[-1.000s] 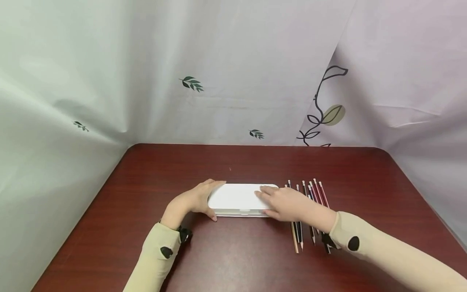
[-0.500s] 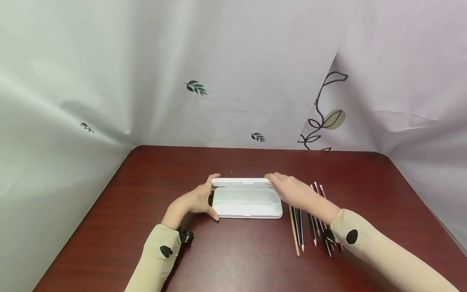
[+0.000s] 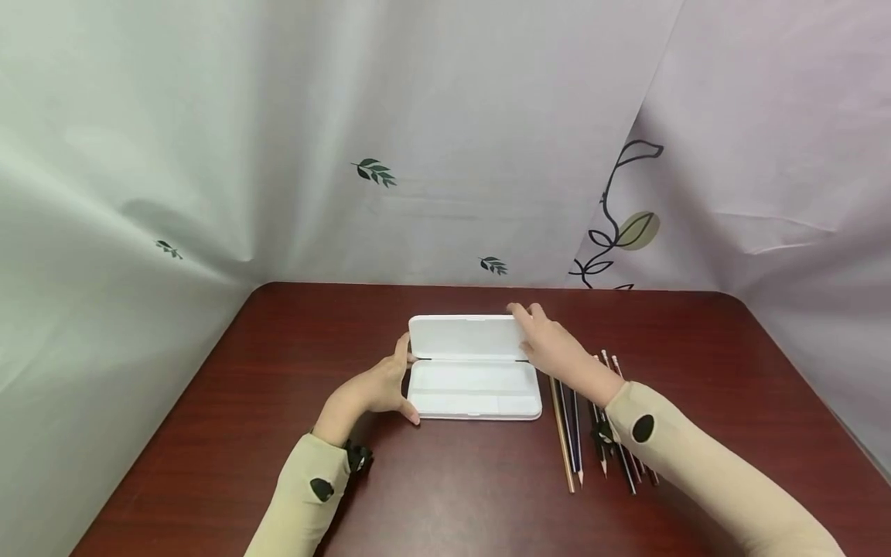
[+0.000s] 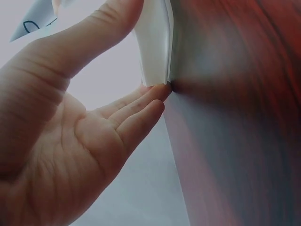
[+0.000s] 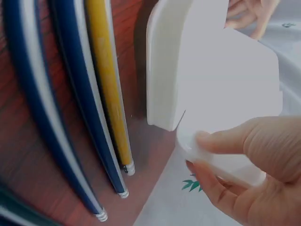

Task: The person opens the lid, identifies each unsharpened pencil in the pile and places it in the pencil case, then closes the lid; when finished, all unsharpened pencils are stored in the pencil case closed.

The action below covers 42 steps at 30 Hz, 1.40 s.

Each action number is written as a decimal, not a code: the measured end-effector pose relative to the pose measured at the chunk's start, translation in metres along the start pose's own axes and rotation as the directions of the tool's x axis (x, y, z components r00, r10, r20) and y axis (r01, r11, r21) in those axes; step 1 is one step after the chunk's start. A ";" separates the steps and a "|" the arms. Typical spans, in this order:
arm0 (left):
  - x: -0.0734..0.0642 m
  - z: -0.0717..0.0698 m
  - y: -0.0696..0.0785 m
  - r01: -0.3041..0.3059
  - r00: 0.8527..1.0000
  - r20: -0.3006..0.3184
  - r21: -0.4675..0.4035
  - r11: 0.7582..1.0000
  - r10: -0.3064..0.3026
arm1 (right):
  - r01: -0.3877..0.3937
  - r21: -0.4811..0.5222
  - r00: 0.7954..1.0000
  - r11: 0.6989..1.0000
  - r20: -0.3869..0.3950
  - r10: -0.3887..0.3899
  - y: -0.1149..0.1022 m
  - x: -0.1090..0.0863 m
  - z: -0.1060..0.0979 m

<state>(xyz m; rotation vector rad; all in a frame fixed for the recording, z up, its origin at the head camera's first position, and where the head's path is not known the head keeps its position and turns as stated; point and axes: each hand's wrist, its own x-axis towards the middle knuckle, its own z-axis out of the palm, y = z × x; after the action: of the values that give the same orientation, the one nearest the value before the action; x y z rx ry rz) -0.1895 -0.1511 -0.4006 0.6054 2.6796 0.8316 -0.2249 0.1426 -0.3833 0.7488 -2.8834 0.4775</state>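
Observation:
A white pencil case lies with its lid raised, the shallow base [image 3: 452, 379] towards the person and the lid [image 3: 462, 336] standing up behind it. My left hand [image 3: 379, 387] holds the base's left end, thumb at the front corner and fingers at the back. In the left wrist view the case's end wall [image 4: 155, 42] shows between thumb and fingertips. At the lid's right end, my right hand [image 3: 557, 352] pinches the edge, thumb on the inner face and fingers behind, as the right wrist view shows on the lid's corner [image 5: 190, 141]. No pencils show in the case.
Several pencils lie right of the case, among them a yellow pencil [image 5: 110, 80] and dark blue pencils [image 5: 84, 89]; my right forearm covers part of them. The dark red table [image 3: 334, 317] is bounded behind by a pale curtain [image 3: 445, 139] with leaf prints.
The case was closed one second ago. My right hand has swung its lid up and back, exposing the white inside. My left hand has stayed at the left end.

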 end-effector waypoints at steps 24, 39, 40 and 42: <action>0.002 0.000 0.002 0.012 1.000 0.010 0.092 0.996 -0.013 | -0.282 0.243 0.938 0.928 0.273 0.213 0.036 0.015 0.002; 0.002 -0.003 0.004 0.028 1.000 0.010 0.082 0.996 -0.029 | -0.077 0.281 0.993 0.957 0.105 0.049 0.045 -0.034 -0.011; 0.002 -0.003 0.004 0.023 1.000 0.010 0.087 0.996 -0.024 | -0.085 0.294 0.993 0.952 0.105 0.056 0.045 -0.039 -0.011; 0.002 -0.002 0.004 0.011 1.000 0.009 0.096 0.995 -0.012 | -0.115 0.310 0.991 0.944 0.107 0.086 0.043 -0.049 -0.010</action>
<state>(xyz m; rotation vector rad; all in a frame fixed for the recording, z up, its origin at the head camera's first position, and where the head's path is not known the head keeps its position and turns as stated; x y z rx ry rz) -0.1911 -0.1485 -0.3970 0.6140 2.7243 0.6980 -0.2029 0.2033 -0.3950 0.6812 -2.9783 0.9598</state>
